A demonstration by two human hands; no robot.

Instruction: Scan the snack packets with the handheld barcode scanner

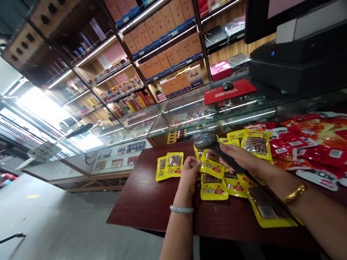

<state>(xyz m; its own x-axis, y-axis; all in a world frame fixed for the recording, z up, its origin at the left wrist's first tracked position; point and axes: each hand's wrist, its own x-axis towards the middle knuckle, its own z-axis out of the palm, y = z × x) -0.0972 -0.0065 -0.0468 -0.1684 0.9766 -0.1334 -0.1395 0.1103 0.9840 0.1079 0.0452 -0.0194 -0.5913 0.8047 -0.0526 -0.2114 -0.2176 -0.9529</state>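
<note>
My right hand [239, 155] is wrapped round the handle of a black handheld barcode scanner [205, 141]. The scanner's head points left, over several yellow snack packets. At the left edge of one tilted yellow snack packet [212, 164], the curled fingers of my left hand [191, 168] grip it just below the scanner. More yellow packets lie under and around both hands, among them a front packet [214, 187] and a larger one [267, 207] beneath my right forearm. Two yellow packets [175, 164] lie apart on the left of the dark red table [156, 199].
Red and orange packets [324, 149] are heaped on the table's right. Behind it stands a glass display counter [184, 114] with a mouse [227, 86] on a red mat [241, 89]. A dark monitor [256, 6] rises at the upper right. Boxes fill the back shelves [160, 26].
</note>
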